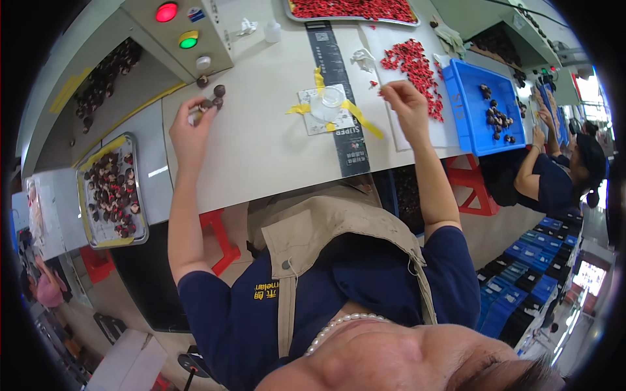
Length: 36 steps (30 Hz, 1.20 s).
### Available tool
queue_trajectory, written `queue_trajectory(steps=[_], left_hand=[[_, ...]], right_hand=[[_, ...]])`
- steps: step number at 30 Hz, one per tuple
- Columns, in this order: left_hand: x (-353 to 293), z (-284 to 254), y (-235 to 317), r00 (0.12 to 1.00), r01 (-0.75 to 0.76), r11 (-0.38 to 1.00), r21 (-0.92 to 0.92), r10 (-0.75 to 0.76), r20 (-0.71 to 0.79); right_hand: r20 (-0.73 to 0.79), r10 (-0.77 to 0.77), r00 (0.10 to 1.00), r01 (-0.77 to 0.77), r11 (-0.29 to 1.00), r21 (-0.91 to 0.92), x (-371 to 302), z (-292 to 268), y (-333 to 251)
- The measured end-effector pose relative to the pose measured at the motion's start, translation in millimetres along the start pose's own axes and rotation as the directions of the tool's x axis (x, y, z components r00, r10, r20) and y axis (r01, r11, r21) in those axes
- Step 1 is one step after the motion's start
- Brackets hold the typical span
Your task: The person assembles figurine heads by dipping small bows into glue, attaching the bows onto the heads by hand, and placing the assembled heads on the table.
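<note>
At the left of the worktable, my left hand (190, 124) has its thumb and fingers closed round a small dark brown round piece (206, 104). Other brown round pieces (219, 90) lie right beside its fingertips. Farther right, my right hand (409, 109) is raised in a pinch over the white sheet, with a small red piece (381, 92) at its fingertips. Close to that hand spreads a loose heap of small red pieces (417, 68). Between my hands, a clear square plate with a round ring (331, 98) is fixed to the table by yellow tape.
A metal tray (138, 225) of brown and red pieces stands at left, below a machine with lit buttons (188, 40). Another tray (352, 21) of red pieces sits at the back. A blue bin (462, 107) holds brown pieces at right. Beyond it, a co-worker (554, 166) sits working.
</note>
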<state>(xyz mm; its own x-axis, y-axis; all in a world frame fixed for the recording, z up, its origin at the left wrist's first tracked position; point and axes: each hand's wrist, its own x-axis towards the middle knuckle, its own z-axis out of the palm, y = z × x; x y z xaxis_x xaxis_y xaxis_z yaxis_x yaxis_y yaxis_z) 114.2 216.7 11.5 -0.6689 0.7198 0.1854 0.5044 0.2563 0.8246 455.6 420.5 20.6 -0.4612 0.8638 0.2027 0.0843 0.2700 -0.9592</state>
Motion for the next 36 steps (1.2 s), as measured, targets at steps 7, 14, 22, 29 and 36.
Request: queue_trajectory(steps=[7, 14, 22, 29, 36], left_hand=[[-86.9, 43.3, 52.0, 0.903, 0.337, 0.655, -0.677, -0.022, 0.428], [-113.5, 71.0, 68.0, 0.693, 0.702, 0.294, -0.649, -0.073, 0.717], [-115.9, 93.1, 69.5, 0.731, 0.663, 0.224, -0.715, 0.012, 0.682], [-110.6, 105.4, 78.4, 0.75, 0.661, 0.122, -0.741, -0.056, 0.659], [-112.2, 113.8, 85.9, 0.802, 0.597, 0.159, -0.786, -0.1, 0.589]], right_hand=[[0.128, -0.262, 0.956, 0.291, 0.895, -0.339, 4.3, 49.4, -30.1], [0.211, -0.412, 0.886, 0.46, 0.729, -0.507, 15.0, 63.4, -28.3], [0.192, -0.494, 0.848, 0.514, 0.677, -0.527, 9.5, 72.9, -25.5], [0.096, -0.36, 0.928, 0.368, 0.845, -0.388, 5.7, 67.0, -33.5], [0.151, -0.072, 0.986, 0.085, 0.993, -0.079, -30.0, 66.6, -45.1]])
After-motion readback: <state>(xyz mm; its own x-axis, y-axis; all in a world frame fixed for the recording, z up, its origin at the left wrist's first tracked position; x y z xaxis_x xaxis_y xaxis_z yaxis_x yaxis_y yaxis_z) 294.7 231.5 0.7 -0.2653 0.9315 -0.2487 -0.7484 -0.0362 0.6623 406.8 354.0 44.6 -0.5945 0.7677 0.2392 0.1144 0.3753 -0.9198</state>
